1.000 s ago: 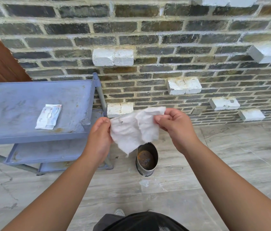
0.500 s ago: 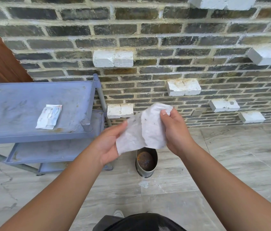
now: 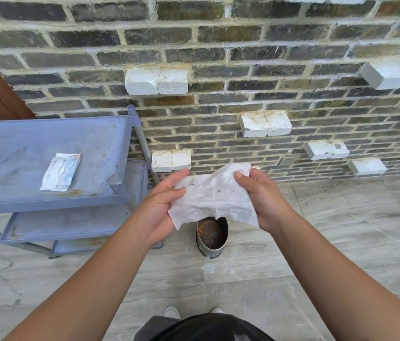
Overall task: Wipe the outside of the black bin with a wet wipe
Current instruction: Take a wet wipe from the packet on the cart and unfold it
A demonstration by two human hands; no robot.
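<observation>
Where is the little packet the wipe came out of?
In the head view, the wipe packet lies flat on the top shelf of the blue cart, off to the left of the left hand, which holds the wet wipe.

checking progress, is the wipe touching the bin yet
No, the wet wipe is held spread between both hands above the bin, clear of it.

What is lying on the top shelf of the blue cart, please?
One white, flat wipe packet lies on the blue cart's top shelf, toward its front. Nothing else shows there. The lower shelves are mostly hidden under it.
</observation>
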